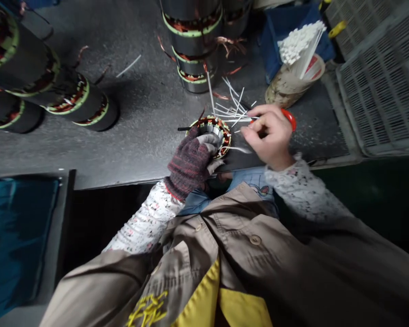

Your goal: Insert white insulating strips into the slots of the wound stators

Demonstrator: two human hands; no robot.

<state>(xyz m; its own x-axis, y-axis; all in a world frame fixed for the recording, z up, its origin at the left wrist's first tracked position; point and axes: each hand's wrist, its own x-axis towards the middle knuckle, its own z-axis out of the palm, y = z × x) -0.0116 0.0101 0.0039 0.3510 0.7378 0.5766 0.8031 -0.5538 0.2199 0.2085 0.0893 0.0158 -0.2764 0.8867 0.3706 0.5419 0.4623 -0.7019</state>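
Observation:
My left hand, in a dark knitted glove with pale fingertips, grips the near left side of a motor stator on the bench edge. Copper windings and a pale green rim show around its ring. My right hand, bare, is closed in a pinch just right of the stator; a tiny pale tip shows at the fingers, too small to name. Behind that hand a red handle is partly hidden. Thin white strips lie loosely beyond the fingers. One white strip curves out from the stator's near side.
Stacked stators stand at the back, and more stators at the left. A worn cup of white strips stands right, by a blue bin and grey plastic crates. The bench's front edge runs before me.

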